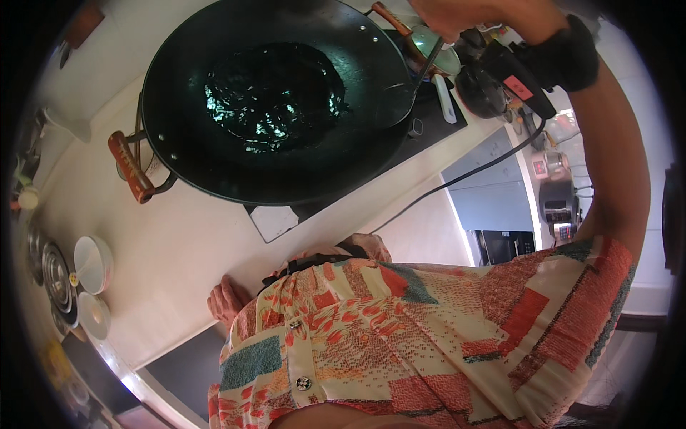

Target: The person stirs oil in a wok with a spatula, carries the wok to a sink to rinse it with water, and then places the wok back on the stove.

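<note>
A large black wok [321, 182] stands on the cooktop before me, with shiny dark liquid [273, 102] pooled in its middle. My right hand [442, 16] is at the top of the view, closed around the handle of a metal wok spatula or ladle [426, 67]. Its broad head rests against the wok's right inner wall, beside the liquid. At the counter's front edge, my left hand [229, 300] lies on the pale countertop [177, 257] with its fingers curled together. Nothing shows in it, and my shirt partly hides the wrist.
The wok's wooden side handle [130, 167] juts out left over the counter. A small lidded pan [442, 53] with a white handle sits at the right. Bowls [93, 265] and stacked metal basins [59, 276] stand far left. A black cable [461, 182] hangs below my right forearm.
</note>
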Available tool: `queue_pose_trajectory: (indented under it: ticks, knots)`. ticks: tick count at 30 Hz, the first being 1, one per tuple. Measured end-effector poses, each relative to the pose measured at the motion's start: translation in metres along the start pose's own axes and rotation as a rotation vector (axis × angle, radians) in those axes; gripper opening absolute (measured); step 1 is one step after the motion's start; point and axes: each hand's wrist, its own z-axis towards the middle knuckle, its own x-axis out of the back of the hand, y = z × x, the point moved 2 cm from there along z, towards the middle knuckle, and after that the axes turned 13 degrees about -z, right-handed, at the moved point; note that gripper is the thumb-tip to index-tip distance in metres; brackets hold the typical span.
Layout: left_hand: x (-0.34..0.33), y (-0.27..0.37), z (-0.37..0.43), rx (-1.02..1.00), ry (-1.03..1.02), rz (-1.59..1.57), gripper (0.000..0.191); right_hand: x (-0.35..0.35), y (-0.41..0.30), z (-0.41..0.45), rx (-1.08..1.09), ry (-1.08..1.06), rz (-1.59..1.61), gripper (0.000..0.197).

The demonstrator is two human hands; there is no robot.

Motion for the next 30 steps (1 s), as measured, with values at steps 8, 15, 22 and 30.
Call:
queue_pose_trajectory:
  ticks: [8,15,22,30]
  knots:
    - [0.006,-0.003,-0.002,0.013,-0.025,-0.002,0.027,-0.025,0.020,-0.021,0.051,0.136,0.020,0.015]
    - [0.008,-0.004,-0.001,0.018,-0.024,-0.030,0.027,-0.019,-0.014,0.023,-0.120,-0.502,-0.257,0.030]
    - [0.009,-0.001,0.002,0.027,0.004,-0.019,0.027,-0.145,-0.017,0.077,-0.143,0.188,-0.236,0.007]
    - [0.008,0.000,0.003,0.034,-0.007,-0.015,0.028,-0.173,-0.021,0.092,-0.209,0.221,-0.223,0.009]
